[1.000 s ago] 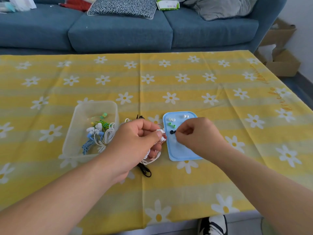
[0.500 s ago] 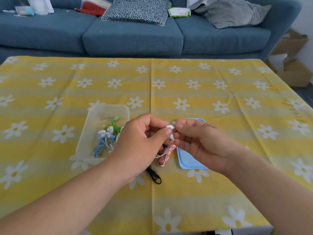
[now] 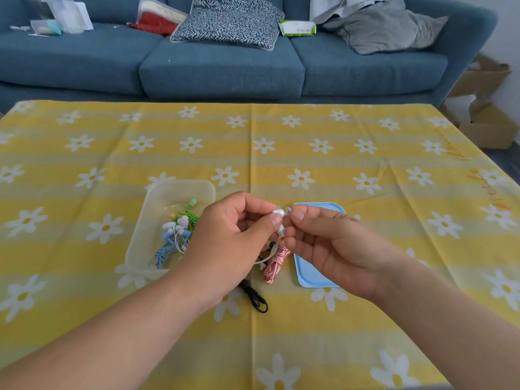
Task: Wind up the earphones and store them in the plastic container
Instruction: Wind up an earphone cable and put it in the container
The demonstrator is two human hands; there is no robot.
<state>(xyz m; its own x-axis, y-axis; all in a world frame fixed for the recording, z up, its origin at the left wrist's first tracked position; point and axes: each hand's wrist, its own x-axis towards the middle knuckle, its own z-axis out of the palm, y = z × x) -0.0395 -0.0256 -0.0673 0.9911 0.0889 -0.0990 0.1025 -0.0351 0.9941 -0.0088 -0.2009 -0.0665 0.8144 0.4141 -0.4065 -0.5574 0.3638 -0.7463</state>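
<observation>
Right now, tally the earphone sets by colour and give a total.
Green earphones: 1
White earphones: 1
Blue earphones: 1
Red-and-white earphones: 1
Black earphones: 1
Total: 5

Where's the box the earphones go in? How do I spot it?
Look at the yellow daisy tablecloth. Just left of the left hand sits the plastic container. Unlike the flat blue lid, it is see-through, has walls and holds coloured earphones.
</observation>
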